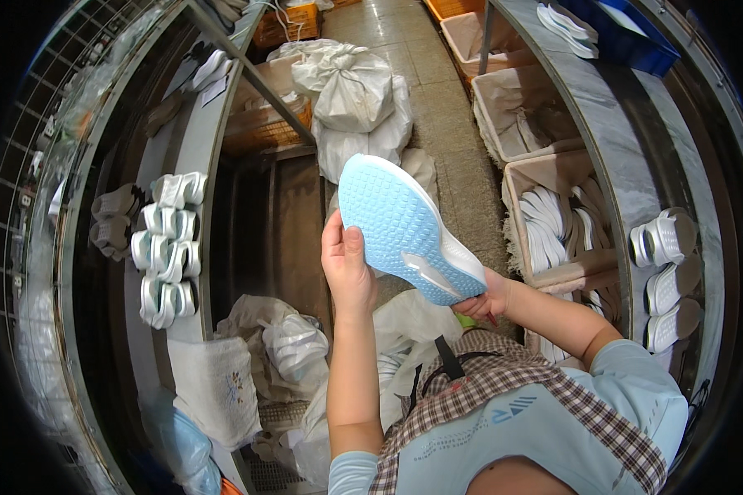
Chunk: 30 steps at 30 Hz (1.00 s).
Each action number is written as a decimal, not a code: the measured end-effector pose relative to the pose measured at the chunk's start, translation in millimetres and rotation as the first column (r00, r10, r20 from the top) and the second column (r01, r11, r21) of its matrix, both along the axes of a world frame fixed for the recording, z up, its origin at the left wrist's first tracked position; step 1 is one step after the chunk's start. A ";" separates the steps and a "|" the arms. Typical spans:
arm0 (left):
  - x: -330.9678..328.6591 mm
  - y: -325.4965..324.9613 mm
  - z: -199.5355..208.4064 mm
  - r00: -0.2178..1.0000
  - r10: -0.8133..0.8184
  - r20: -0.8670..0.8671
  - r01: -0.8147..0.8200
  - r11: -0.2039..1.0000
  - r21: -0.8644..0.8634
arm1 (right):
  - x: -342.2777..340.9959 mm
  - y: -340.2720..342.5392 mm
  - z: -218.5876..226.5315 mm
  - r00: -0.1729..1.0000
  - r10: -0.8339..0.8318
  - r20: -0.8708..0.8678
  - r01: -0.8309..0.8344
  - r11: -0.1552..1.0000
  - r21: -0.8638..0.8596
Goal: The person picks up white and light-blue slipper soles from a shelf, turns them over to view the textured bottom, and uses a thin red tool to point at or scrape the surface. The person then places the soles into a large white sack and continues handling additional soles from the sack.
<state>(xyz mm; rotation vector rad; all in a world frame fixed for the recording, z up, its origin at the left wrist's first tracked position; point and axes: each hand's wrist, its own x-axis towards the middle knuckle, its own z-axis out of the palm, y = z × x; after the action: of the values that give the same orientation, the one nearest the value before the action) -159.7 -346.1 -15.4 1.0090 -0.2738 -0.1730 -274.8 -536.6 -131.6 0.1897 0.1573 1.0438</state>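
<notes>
A light blue shoe sole [392, 210] with a white edge and a pale strip near its narrow end is held up before me, its bumpy blue face toward me. My left hand [348, 260] grips its left edge near the wide end, with the thumb on the blue face. Closed on the narrow end at the lower right is my right hand [489, 299]. Something thin and dark red pokes out beneath that hand, too small to make out. The far face of the sole is hidden.
Stacked white soles [172, 247] line the left shelf; more pale soles [667, 280] sit on the right one. Cloth-lined crates [565, 268] hold more soles. White sacks [347, 87] stand ahead in the aisle. A white towel [215, 388] hangs at lower left.
</notes>
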 end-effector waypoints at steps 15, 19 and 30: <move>-116.6 100.3 0.0 0.982 0.174 -0.074 -0.185 0.963 -0.193 | -67.3 129.7 100.9 0.456 -0.048 0.889 0.890 -0.010 -0.457; -128.0 124.2 5.1 0.978 0.199 -0.063 -0.209 0.942 -0.262 | -81.5 148.4 107.8 0.442 0.070 0.894 0.896 0.019 -0.444; -182.6 166.7 35.5 0.951 0.307 0.028 -0.309 0.949 0.066 | -104.7 171.5 137.8 0.921 -0.125 0.370 0.371 0.576 -0.729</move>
<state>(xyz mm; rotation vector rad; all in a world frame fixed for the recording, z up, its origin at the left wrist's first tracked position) -342.3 -179.4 20.2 1.1098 -0.1236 0.1116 -379.5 -365.1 6.2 -0.7453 0.3141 0.6145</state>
